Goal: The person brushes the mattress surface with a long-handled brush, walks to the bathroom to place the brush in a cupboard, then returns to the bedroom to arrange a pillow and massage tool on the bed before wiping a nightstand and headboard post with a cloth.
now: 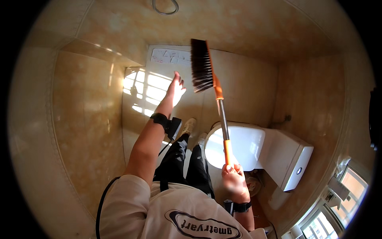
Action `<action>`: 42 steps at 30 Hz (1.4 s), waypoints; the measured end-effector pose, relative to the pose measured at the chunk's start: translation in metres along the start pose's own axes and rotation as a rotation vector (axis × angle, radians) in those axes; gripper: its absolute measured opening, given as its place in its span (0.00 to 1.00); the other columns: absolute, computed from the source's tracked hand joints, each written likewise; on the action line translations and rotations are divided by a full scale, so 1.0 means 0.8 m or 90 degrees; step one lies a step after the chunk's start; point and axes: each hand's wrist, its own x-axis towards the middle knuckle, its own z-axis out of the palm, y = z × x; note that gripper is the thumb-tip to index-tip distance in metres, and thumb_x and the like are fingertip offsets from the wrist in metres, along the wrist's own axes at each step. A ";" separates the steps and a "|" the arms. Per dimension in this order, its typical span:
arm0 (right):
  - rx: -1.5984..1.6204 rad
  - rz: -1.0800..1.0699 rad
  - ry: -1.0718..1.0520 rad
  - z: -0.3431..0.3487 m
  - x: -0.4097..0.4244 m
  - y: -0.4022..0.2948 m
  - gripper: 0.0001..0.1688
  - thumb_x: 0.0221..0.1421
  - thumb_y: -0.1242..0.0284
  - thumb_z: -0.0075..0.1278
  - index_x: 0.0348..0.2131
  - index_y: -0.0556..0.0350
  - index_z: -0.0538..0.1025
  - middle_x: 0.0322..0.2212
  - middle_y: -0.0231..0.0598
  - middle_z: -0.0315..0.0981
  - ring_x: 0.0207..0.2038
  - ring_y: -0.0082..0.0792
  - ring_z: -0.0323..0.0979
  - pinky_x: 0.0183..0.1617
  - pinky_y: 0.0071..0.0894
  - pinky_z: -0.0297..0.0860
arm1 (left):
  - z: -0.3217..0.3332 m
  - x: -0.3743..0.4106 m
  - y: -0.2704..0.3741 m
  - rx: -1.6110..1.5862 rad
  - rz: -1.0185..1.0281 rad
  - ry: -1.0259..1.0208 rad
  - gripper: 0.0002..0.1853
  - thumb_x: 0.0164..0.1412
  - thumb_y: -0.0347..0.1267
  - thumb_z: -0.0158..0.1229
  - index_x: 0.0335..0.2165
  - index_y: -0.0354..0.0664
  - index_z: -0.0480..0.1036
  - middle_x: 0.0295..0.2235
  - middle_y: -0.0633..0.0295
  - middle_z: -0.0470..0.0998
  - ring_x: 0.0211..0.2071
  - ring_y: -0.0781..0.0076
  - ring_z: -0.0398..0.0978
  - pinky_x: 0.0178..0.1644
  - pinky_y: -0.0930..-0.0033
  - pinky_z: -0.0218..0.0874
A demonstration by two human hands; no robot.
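Note:
My right hand [235,180] grips the orange end of a long-handled hand brush [219,92], thumb along the handle. The brush has a metal middle section and rises to a head of dark bristles [200,65] backed in orange. The bristles face left. My left hand [176,89] is stretched out over the tiled floor, holding nothing, with its fingers apart. It sits just left of the bristles, with a gap between them. Behind the handle is a white toilet with its lid [247,146] down.
The toilet's cistern [294,161] stands against the right wall. A bin [253,186] is partly hidden beside the toilet. A white patterned panel [170,56] lies by the far wall. A hose loop [165,12] hangs above. Windows [337,203] are at lower right.

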 end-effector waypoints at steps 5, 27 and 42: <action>0.027 0.010 -0.036 0.007 -0.010 -0.028 0.37 0.60 0.67 0.50 0.62 0.61 0.53 0.19 0.28 0.61 0.15 0.17 0.56 0.17 0.15 0.57 | 0.024 -0.017 -0.046 0.197 -0.030 -0.339 0.29 0.67 0.48 0.44 0.59 0.41 0.59 0.47 0.58 0.74 0.50 0.67 0.71 0.53 0.67 0.61; -0.242 -0.243 -0.570 0.495 0.169 0.038 0.32 0.66 0.51 0.33 0.54 0.58 0.61 0.13 0.30 0.58 0.08 0.20 0.53 0.13 0.19 0.54 | -0.370 -0.208 -0.085 0.362 0.166 0.154 0.33 0.63 0.37 0.55 0.62 0.47 0.52 0.47 0.57 0.74 0.43 0.68 0.76 0.44 0.65 0.66; -0.281 -0.178 -0.265 0.524 0.226 0.187 0.19 0.67 0.58 0.33 0.34 0.55 0.63 0.13 0.29 0.58 0.10 0.20 0.54 0.12 0.23 0.55 | -0.558 -0.307 0.104 0.302 0.118 0.342 0.31 0.58 0.25 0.51 0.59 0.28 0.53 0.34 0.57 0.76 0.35 0.75 0.73 0.45 0.71 0.66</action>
